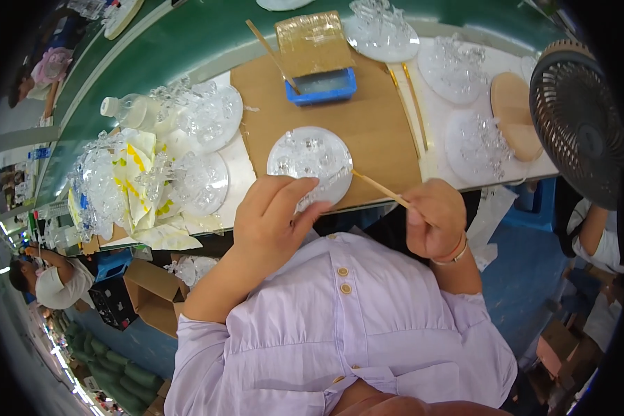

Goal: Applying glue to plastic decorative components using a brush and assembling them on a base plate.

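On the cardboard in front of me is a white round plate (335, 149) with small clear, glassy pieces (305, 156) on it. My left hand (274, 218) is at its near left edge, fingers curled and thumb close to the forefinger; whatever is pinched there is too clear and small to make out. In my right hand (433, 218), a thin wooden brush-like stick (381, 188) is gripped, its tip at the plate's right edge. Beyond the plate stands a blue tray (322, 97) of clear liquid, partly covered by a tape-wrapped cardboard piece (315, 45), with another stick (272, 54) leaning in it.
More plates of clear pieces stand left (200, 184) and right (475, 145). Two thin brushes (414, 104) lie right of the tray. A black fan (579, 125) stands far right, beside a tan oval board (516, 118). Yellow-printed wrapping (137, 180) and a plastic bottle (133, 109) are left.
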`<action>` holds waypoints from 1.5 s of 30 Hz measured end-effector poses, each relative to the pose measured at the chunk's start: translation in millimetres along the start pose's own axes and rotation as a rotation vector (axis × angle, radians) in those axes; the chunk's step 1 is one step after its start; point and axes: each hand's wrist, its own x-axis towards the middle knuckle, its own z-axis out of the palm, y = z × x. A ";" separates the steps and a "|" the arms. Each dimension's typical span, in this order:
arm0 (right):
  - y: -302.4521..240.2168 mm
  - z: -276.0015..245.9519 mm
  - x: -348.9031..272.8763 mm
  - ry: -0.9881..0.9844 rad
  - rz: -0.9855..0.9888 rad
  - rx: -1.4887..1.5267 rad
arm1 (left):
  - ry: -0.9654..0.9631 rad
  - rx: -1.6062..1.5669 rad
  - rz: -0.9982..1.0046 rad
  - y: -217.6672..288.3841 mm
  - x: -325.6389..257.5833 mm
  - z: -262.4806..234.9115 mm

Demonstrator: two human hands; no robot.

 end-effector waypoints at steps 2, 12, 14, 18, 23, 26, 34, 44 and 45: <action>0.6 -8.1 -7.1 0.217 0.082 -0.055 | 0.039 0.035 0.140 5.1 16.8 -11.6; 0.2 -8.2 -14.4 0.455 0.104 0.065 | 0.049 0.119 0.147 -79.7 278.0 -50.5; 1.5 -9.9 -16.9 0.464 0.079 0.074 | 0.073 0.435 0.802 -138.5 314.8 -29.4; 6.8 -19.1 -27.3 0.485 0.111 0.014 | -0.454 0.432 0.050 -159.8 388.4 40.3; 5.5 -27.8 -29.8 0.537 0.170 -0.002 | -0.717 0.266 -0.073 -171.8 424.9 89.0; 3.8 -26.0 -35.9 0.584 0.179 0.054 | -0.596 0.566 0.117 -191.8 419.1 86.7; 10.6 -35.4 -47.8 0.765 0.183 0.036 | 0.108 0.430 0.052 -126.8 376.0 -41.4; -11.3 -23.2 6.0 1.090 0.115 0.221 | 0.748 0.549 -0.263 -91.8 21.0 -387.4; -22.1 -18.4 18.1 1.236 0.163 0.475 | 0.772 0.534 -0.369 -104.5 -16.3 -406.1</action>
